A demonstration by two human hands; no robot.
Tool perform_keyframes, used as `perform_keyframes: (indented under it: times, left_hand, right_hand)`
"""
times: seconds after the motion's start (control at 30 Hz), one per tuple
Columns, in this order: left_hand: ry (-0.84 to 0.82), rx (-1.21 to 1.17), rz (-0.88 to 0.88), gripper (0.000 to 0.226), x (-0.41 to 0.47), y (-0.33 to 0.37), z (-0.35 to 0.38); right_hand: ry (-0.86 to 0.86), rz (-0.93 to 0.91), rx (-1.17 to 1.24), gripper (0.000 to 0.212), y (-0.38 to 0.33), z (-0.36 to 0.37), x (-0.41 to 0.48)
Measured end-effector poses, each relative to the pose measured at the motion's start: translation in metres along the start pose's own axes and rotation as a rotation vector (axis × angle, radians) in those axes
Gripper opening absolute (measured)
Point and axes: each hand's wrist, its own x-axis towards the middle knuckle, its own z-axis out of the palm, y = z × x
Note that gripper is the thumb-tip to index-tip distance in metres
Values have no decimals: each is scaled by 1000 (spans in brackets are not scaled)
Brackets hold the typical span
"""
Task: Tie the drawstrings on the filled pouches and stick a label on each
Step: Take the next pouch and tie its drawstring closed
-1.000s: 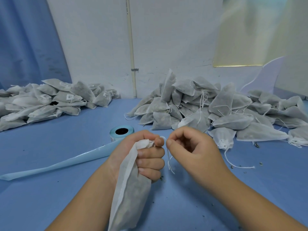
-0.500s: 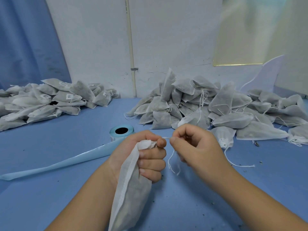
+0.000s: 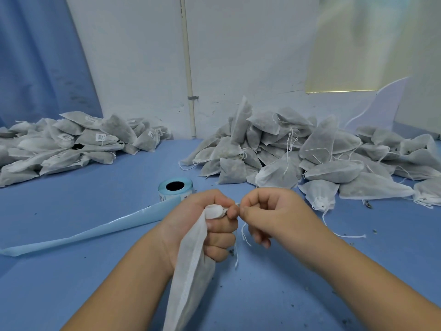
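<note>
White nonwoven fabric makes up the pouch [image 3: 191, 278], which the left hand [image 3: 205, 223] grips in a tight fist round the gathered neck. The pouch hangs from that fist with its long axis running down toward the near edge of the bench [image 3: 71, 271], and its lower end is cut off by the frame. The bunched mouth points right, straight at the right hand [image 3: 269, 211]. That hand sits just beside the mouth at the same height, thumb and forefinger pinched on the drawstring [image 3: 244, 235] and the other fingers curled. Only a very short run of string shows between the two hands, and the loose ends dangle below the gap. I judge the knot must be drawn tight by pulling rightward, away from the neck, along the line joining the hands. The right hand is placed to pull while the left anchors. The label roll [image 3: 175, 187] stands just beyond the left hand, toward the middle of the bench. No label shows on this pouch.
</note>
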Motion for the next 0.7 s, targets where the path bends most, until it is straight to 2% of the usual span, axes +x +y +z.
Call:
perform_keyframes:
  times: [0.1,0.27,0.37,0.53,0.7]
  left_hand:
    - [66,96,-2,14,0,-1,0]
    - [61,173,-19,16,-3,-1,0]
    - [98,221,-16,16,-6,0,-1]
    - [220,350,20,16,-5,-1,2]
    - [335,383,109,28,-3,-2,3]
  right_hand:
    - [-49,62,-2,12,3,-1,2]
    - [-108,114,39,19,7,-1,3]
    - [-140,102,48,12,8,0,3]
    - [-184,64,33,11,11,-1,4]
    - [-188,44,40,10,12,-5,5]
